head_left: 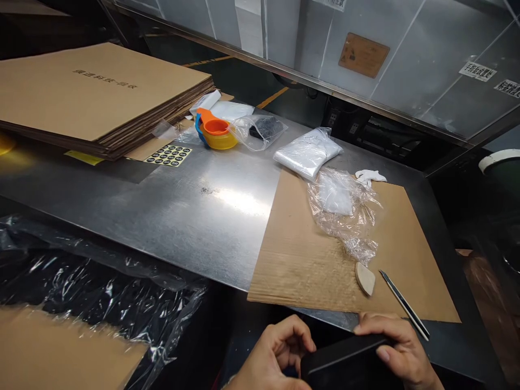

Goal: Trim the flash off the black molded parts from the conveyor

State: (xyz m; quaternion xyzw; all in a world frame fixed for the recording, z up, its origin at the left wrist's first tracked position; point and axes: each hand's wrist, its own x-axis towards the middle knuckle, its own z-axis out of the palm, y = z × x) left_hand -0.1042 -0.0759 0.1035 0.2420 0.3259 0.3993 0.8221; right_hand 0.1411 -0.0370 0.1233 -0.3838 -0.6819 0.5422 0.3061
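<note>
At the bottom of the head view, my left hand has its fingers curled around the left end of a black box-shaped part. My right hand grips the opposite end, its thumb on the near side and fingers over the top edge. What kind of part it is, I cannot make out; the frame cuts off its lower side. Just beyond the hands is a cardboard sheet. On it lie a slim cutter knife, a beige rounded wedge-shaped pad and a crumpled clear plastic bag.
A tall stack of cardboard sheets covers the metal table's left end. Farther back sit an orange and yellow tape dispenser, a sticker sheet, bagged white material and a bagged black piece. A plastic-lined bin stands lower left.
</note>
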